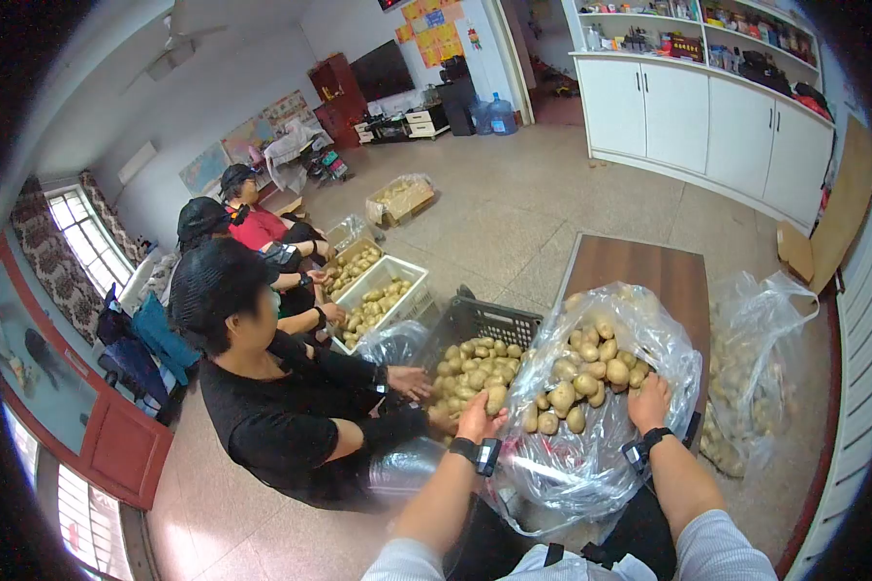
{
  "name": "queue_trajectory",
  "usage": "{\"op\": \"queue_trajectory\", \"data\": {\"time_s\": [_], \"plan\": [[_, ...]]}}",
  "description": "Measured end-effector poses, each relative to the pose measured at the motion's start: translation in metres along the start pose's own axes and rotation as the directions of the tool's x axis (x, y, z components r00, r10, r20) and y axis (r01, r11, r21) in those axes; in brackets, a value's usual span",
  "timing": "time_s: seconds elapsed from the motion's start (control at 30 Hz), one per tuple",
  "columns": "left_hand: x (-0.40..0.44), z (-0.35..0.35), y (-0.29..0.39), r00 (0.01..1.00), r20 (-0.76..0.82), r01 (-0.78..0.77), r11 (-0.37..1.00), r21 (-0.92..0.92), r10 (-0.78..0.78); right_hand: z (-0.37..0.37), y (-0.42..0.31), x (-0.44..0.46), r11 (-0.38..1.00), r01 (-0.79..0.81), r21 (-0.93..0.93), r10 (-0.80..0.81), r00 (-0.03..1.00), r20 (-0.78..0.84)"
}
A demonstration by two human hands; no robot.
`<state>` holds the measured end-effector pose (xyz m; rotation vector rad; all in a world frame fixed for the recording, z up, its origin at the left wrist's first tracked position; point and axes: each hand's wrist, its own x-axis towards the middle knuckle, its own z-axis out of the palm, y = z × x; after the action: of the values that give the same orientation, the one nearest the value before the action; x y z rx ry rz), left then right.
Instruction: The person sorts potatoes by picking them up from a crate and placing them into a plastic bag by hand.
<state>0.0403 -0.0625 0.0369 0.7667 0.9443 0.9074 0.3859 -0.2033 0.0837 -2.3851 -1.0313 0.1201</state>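
My left hand (478, 420) holds a potato (496, 399) at the near right corner of a dark plastic crate (499, 317). Many potatoes (475, 368) lie in that crate. In front of me, a clear plastic bag (664, 339) is spread open on a brown wooden table (630, 257), with a heap of potatoes (583, 382) on it. My right hand (649, 403) is at the right edge of this heap, its fingers curled on a potato (638, 380) and partly hidden. Both wrists wear a dark band with a small device.
A co-worker in black (291, 397) sits close on my left, hands at the dark crate. Two more people sit beyond, by a white crate (412, 271) and boxes of potatoes. Another bag of potatoes (756, 378) stands on the floor at right. White cabinets (688, 116) line the back wall.
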Motion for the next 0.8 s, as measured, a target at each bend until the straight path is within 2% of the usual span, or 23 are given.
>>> {"op": "queue_trajectory", "data": {"time_s": [0.07, 0.17, 0.2, 0.23, 0.3, 0.43, 0.53, 0.6, 0.67, 0.73, 0.77, 0.8], "plan": [[-0.008, 0.001, 0.017, 0.99, -0.043, 0.126, 0.977, -0.171, -0.135, -0.004, -0.003, -0.001, 0.999, -0.042, 0.005, 0.042, 0.998, 0.046], [-0.002, -0.012, 0.017, 0.997, -0.051, 0.058, 0.995, -0.087, -0.063, -0.004, -0.004, -0.002, 0.997, -0.076, -0.002, 0.076, 0.996, 0.044], [-0.005, -0.015, 0.016, 0.978, -0.139, 0.109, 0.95, -0.292, -0.155, -0.004, -0.005, -0.002, 0.996, -0.093, -0.01, 0.094, 0.993, 0.073], [-0.009, -0.014, 0.019, 0.978, -0.138, 0.11, 0.95, -0.293, -0.156, -0.005, -0.006, -0.002, 0.994, -0.11, -0.017, 0.111, 0.989, 0.103], [-0.016, -0.011, 0.025, 0.969, -0.219, 0.082, 0.982, -0.171, -0.119, 0.007, 0.005, -0.001, 0.997, -0.054, -0.05, 0.058, 0.995, 0.087], [-0.015, -0.016, 0.026, 0.971, -0.203, 0.106, 0.987, -0.123, -0.13, 0.007, 0.007, -0.006, 0.982, 0.094, -0.164, -0.075, 0.99, 0.121], [-0.011, -0.018, 0.024, 0.958, -0.243, 0.117, 0.983, -0.141, -0.149, 0.012, 0.006, -0.014, 0.981, 0.075, -0.179, -0.058, 0.993, 0.098], [-0.011, -0.021, 0.024, 0.963, -0.238, 0.123, 0.992, -0.027, -0.125, 0.026, 0.014, -0.018, 0.976, 0.088, -0.197, -0.074, 0.994, 0.079], [-0.012, -0.02, 0.022, 0.964, -0.243, 0.102, 0.993, -0.051, -0.112, 0.023, 0.009, -0.022, 0.971, 0.101, -0.215, -0.09, 0.994, 0.059], [-0.009, -0.025, 0.016, 0.964, -0.248, 0.083, 0.994, -0.074, -0.099, 0.019, 0.004, -0.029, 0.966, 0.09, -0.243, -0.06, 0.99, 0.127], [-0.004, -0.035, 0.008, 0.983, -0.182, 0.024, 0.988, 0.155, 0.005, 0.027, 0.008, -0.029, 0.966, 0.089, -0.244, -0.06, 0.99, 0.126], [0.004, -0.043, 0.001, 0.989, -0.138, -0.01, 0.964, 0.265, 0.048, 0.039, 0.013, -0.032, 0.985, 0.063, -0.158, -0.043, 0.991, 0.127]]}}
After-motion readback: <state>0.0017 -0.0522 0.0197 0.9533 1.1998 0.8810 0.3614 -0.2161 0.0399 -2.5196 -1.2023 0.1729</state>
